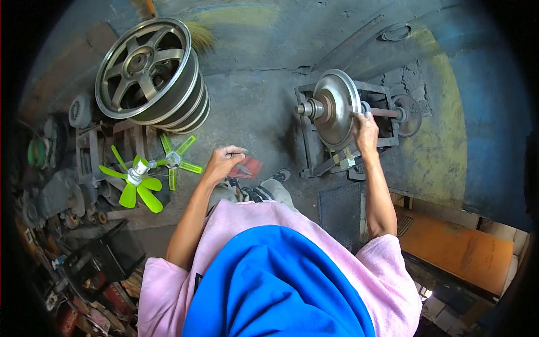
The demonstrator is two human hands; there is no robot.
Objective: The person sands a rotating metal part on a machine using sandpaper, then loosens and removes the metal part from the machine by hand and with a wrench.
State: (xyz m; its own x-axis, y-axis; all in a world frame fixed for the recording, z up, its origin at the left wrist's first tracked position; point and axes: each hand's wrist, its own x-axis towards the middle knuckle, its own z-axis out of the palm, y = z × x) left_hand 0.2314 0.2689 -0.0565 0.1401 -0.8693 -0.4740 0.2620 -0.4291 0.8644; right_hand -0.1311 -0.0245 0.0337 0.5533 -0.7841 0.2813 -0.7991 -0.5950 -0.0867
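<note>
If the disc (343, 126) turns while my fingers are at its rim, I judge that the edge could drag or nip them; my fingertips sit too near the gap behind it for comfort. I can't tell whether it is spinning. The threaded spindle end (304, 109) juts out bare on the other face, so a loose bit of cloth straying there might wind on. Leaning hard on one side could also rock the metal frame (304, 137), if it isn't fixed down. Over on my left, a careless swing of the arm might knock the green fan (129, 194), standing near the stacked wheels (147, 87). As for my grip, the disc is mounted upright on the frame, ahead and to my right. My right hand (366, 135) has its fingers bunched together at the disc's near edge; I can't tell whether they are clamped on it or merely touching. My left hand (220, 164) is well apart from the disc, fingers loosely curled beside a red sheet (252, 167), and I can't tell whether I'm pinching it.
</note>
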